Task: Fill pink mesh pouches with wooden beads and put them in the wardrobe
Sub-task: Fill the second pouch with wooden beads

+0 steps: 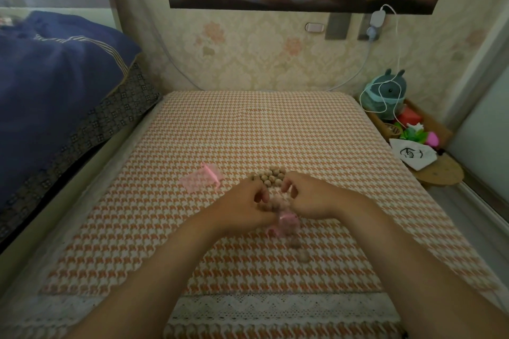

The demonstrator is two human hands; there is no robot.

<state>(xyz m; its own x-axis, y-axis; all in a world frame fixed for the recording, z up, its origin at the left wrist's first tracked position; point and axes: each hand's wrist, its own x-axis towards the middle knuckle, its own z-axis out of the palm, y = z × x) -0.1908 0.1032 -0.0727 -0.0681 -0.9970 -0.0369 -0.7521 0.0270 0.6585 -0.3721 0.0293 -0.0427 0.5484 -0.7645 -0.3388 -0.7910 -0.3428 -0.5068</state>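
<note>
1. Both hands meet at mid-frame over the bed (275, 124). The left hand (245, 202) and right hand (309, 197) have their fingers curled in, a narrow grip each.
2. The pink mesh pouch (286, 221) sits between them, pinched from both sides. It's blurred, so I can't tell exactly which fingers hold the edge.
3. Beads are already inside it and show through the mesh between the two hands.
4. Key relation: the bead pile (272, 176) lies just above the grip in the frame, close beyond the fingertips. It's slightly nearer the right hand, so that hand probably fetches while the left hand steadies the pouch.
5. The pouch's long axis runs roughly up-down in the frame. Its bright ribbon end appears to be at the lower, wrist side, but I can't tell whether the mouth is open.
6. Two loose beads (300, 250) sit lower in the frame, below the pouch. They're apart from the pile and smeared.
7. A spare pouch (202, 179) lies flat left of the pile, untouched and nearer the left hand.
8. No wardrobe is in view, so I judge the stowing step not yet started.
</note>
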